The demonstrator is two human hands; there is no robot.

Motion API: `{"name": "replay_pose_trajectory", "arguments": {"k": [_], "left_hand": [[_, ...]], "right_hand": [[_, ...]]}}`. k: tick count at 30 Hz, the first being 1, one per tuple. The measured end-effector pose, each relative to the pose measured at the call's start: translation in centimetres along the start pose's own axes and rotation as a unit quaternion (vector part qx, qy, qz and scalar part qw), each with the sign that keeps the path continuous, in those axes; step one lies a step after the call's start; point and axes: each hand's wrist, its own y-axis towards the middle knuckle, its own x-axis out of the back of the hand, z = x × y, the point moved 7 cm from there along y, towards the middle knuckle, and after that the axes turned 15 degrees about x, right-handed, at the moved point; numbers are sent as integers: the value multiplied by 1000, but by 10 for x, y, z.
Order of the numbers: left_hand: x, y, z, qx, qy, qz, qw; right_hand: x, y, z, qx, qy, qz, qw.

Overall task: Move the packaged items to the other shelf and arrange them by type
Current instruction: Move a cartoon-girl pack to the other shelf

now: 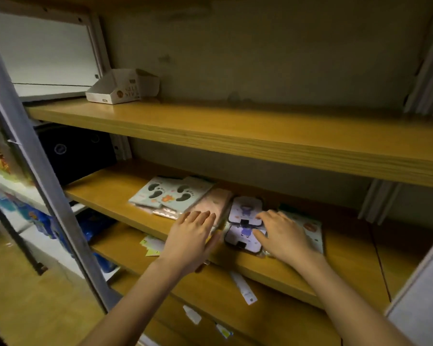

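Several flat packaged items lie on the middle wooden shelf (105,193). Two pale packets with black footprint pictures (171,193) overlap at the left, and a pinkish packet (216,203) lies beside them. Right of that sit two white cards with a purple figure (245,211), and a pale packet with an orange mark (310,227) lies further right. My left hand (193,236) lies flat with straight fingers on the pinkish packet's near edge. My right hand (281,233) rests on the purple cards and the packet beside them, fingers spread. The upper shelf (235,131) is bare wood.
A white open cardboard box (123,87) stands at the back left of the upper shelf. A dark bin (75,148) sits at the left of the middle shelf. A grey metal post (35,156) crosses the left foreground. Loose white tags (244,288) lie on the lower shelf.
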Motion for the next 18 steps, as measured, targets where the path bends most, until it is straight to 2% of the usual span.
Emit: {"name": "replay_pose_trajectory", "arguments": {"k": [5,12,15,18], "left_hand": [[-9,44,18,-57,-22,13,998],[-27,77,35,-125,-41,25,991],[-35,84,42,-136,-39,28,990],[-37,89,49,-135,-42,13,990]], "right_hand": [[-9,30,-9,-123,-6,31,992],[-26,63,-14,-284,-14,82,955],[-37,74,-19,-323,-23,105,940],[-42,83,-26,-340,8,83,937]]}}
